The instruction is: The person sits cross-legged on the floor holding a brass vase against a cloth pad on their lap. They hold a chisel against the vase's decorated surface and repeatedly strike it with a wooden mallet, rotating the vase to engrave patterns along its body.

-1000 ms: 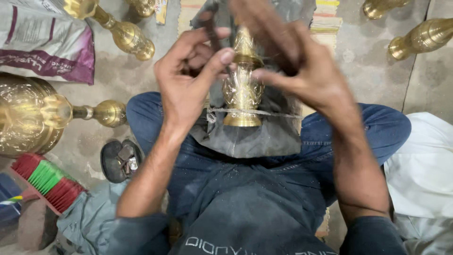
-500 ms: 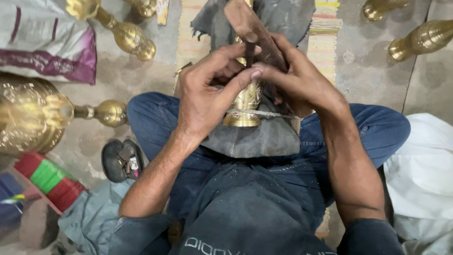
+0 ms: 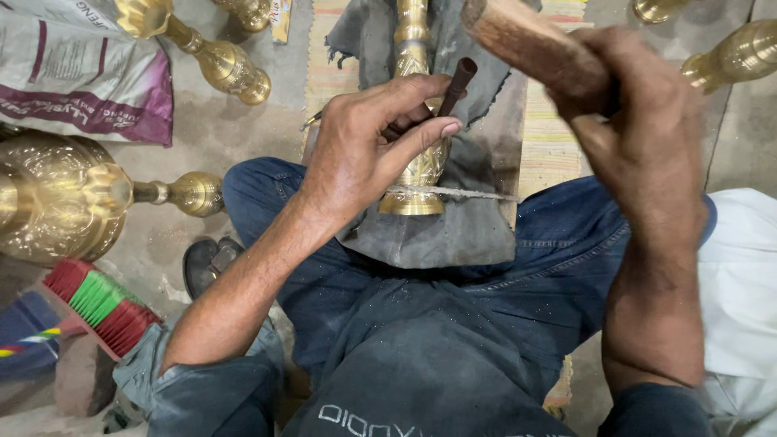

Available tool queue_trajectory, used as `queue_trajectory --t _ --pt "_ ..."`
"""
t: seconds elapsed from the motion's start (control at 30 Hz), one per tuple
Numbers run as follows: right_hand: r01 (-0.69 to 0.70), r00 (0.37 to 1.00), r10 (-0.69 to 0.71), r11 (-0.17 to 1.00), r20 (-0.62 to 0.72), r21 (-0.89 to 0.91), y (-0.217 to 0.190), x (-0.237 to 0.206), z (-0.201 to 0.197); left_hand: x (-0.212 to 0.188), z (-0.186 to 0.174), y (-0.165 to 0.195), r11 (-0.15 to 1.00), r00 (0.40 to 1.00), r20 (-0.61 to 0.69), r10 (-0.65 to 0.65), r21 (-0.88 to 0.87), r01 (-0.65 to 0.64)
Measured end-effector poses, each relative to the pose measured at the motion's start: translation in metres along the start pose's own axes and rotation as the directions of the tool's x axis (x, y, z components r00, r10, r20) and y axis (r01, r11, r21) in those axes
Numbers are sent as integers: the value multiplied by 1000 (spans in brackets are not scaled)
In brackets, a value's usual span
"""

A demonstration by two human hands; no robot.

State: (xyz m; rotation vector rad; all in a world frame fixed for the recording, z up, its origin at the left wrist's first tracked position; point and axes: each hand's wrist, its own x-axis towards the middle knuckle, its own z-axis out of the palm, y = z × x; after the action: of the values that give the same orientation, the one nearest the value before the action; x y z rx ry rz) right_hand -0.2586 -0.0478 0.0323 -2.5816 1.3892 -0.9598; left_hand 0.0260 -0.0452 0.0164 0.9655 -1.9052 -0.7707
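A crumpled grey plastic sack (image 3: 77, 69) with a broad magenta band along its lower edge lies on the floor at ten o'clock, its face covered in print. A small flat yellow and red printed packet (image 3: 281, 18) sits at the top edge near eleven o'clock, only partly in view.

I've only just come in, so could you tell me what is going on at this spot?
A person sits on the floor with a brass piece lying on a dark cloth across the lap. The left hand pinches a thin dark punch against the brass, while the right hand holds a wooden mallet raised above it. More brass pieces lie around on the floor, and a red and green brush sits at the left.
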Motion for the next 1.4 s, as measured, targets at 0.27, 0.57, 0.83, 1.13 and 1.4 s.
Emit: queue_trajectory --t 0.27,0.57,0.83,1.13,1.4 --pt "-52 997 51 999 58 11 1 13 -21 -1 3 -5 999 999 17 30 32 -31" --pt "-30 995 48 977 82 -212 -13 21 -26 2 0 0 1000 1000 18 15 14 -15" --pt "0 997 6 996 71 -84 -18 28 -25 -1 2 -3 999 999 -6 40 6 -40" --pt "58 992 -23 959 127 -278 -12 28 -29 -1 6 -6 998 999 -33 26 62 -24" --pt "74 982 -8 936 191 -343 -4 27 -30 -4 4 -4 995 999 -48 8 101 -3"
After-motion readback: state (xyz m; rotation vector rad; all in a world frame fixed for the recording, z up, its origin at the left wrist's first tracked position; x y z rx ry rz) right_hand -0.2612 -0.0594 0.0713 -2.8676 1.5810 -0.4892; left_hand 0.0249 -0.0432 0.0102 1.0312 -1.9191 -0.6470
